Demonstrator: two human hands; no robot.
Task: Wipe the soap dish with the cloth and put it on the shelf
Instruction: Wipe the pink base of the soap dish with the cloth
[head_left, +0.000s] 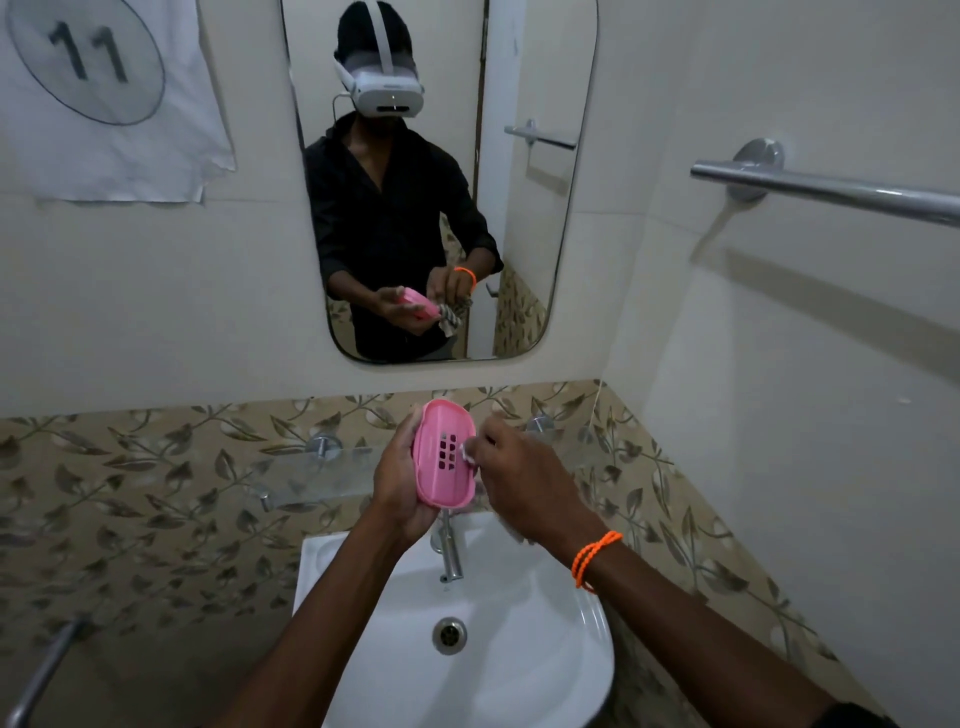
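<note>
A pink oval soap dish with drain slots is held upright above the sink, its inside facing me. My left hand grips it from the left edge and behind. My right hand, with an orange bead bracelet on the wrist, pinches a small cloth against the dish's right inner side; only a white bit of the cloth shows past my fingers. The mirror reflection shows a patterned cloth hanging under that hand. A glass shelf on metal brackets runs along the wall behind the dish.
A white sink with a chrome tap lies directly below my hands. A mirror hangs above, a towel bar on the right wall, a paper marked 11 at upper left, a metal bar at lower left.
</note>
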